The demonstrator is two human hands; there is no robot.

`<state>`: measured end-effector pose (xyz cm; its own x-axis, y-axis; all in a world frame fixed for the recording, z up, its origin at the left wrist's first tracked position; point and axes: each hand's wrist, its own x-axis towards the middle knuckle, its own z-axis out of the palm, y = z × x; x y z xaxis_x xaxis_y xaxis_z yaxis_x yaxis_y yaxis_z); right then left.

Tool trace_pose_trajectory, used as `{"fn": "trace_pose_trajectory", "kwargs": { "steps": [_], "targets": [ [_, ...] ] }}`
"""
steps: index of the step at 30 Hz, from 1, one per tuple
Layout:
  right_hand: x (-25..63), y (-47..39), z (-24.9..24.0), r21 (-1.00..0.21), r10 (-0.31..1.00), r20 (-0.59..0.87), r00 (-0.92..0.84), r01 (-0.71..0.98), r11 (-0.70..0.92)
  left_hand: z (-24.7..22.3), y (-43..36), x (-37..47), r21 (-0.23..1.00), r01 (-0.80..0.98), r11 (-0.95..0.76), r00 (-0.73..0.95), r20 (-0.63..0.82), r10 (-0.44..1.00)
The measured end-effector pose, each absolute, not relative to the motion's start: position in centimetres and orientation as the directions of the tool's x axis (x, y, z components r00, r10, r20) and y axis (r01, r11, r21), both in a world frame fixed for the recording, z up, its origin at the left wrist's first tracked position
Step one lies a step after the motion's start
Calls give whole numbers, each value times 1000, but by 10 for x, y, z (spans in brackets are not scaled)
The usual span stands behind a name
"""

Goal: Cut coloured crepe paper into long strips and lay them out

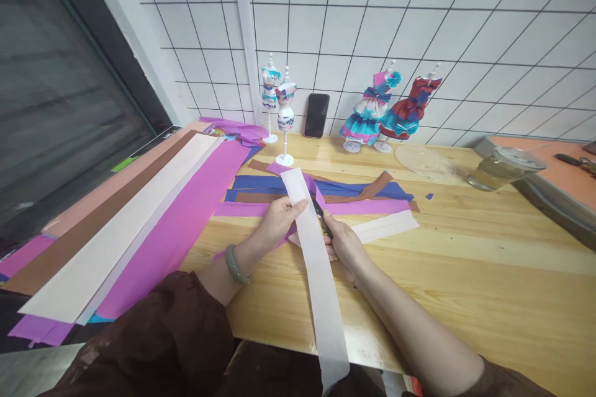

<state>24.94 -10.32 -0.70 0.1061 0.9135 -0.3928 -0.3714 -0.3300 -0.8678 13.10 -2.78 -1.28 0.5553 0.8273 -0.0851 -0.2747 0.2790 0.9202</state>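
Observation:
A long white paper strip (316,260) runs from above the middle of the table down over its front edge. My left hand (280,218) pinches the strip near its upper end, thumb on top; a green bangle (236,265) circles that wrist. On the strip's other side my right hand (347,242) is closed around dark-handled scissors (321,216), whose blades are partly hidden by the paper. Beneath lie a purple strip (377,206), blue strips (363,189), a brown strip (379,187) and another white strip (388,227).
Long coloured paper sheets (177,223) are stacked at left. Along the tiled wall stand two small mannequins (285,113), a phone (316,115) and two mannequins in paper dresses (367,113). A glass cup (503,167) sits at right, beside an orange-topped surface (559,173).

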Motion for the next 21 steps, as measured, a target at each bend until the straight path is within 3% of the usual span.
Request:
{"fn": "trace_pose_trajectory", "kwargs": {
  "steps": [12, 21],
  "targets": [
    [254, -101, -18, -859, 905, -400, 141, -403, -317, -13, -30, 132, 935, -249, 252, 588, -61, 807],
    [254, -102, -15, -904, 914, -365, 177, -302, -302, -14, -28, 132, 958, -209, 194, 574, -40, 818]
  ]
}}
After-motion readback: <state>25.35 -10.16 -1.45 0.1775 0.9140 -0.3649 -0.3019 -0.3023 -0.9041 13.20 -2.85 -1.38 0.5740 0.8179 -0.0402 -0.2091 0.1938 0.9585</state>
